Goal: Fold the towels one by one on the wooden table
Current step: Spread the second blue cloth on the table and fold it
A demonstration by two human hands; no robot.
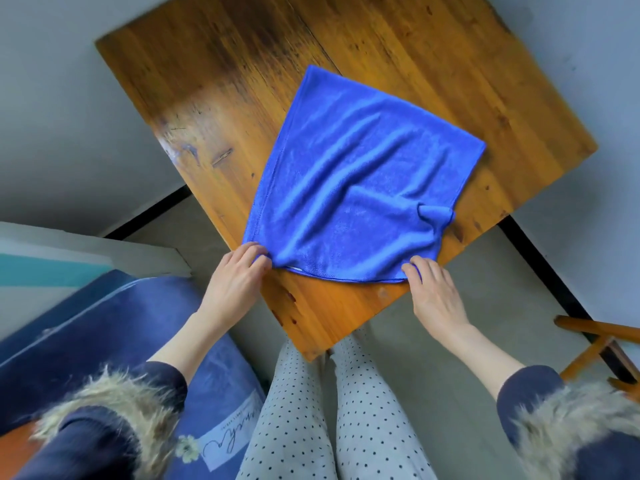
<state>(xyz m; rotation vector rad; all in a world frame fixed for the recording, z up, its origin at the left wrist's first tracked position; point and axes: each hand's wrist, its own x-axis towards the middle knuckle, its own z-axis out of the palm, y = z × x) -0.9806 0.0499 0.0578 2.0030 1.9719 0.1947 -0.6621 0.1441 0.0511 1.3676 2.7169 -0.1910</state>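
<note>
A blue towel (360, 181) lies spread on the wooden counter (214, 98), wrinkled across its middle, with its near edge running just inside the counter's near edge. The corner on the right side is flipped over on itself into a small fold.

The left hand (233, 282) pinches the towel's near left corner, its fingers curled round the cloth right at the counter's edge. The right hand (434, 292) grips the near right corner the same way, fingertips tucked onto the hem, so both hands hold the same near edge, well apart from each other.

Both forearms are bare up to dark sleeves (530, 393) trimmed with shaggy fur (the cuffs sit pushed up near the elbows). Below the counter show the person's legs in pale dotted trousers (301, 410). A blue bed cover (114, 323) with a pale printed label lies to the left, and part of a wooden stool (599, 344) stands on the grey floor (415, 341) at the right.
</note>
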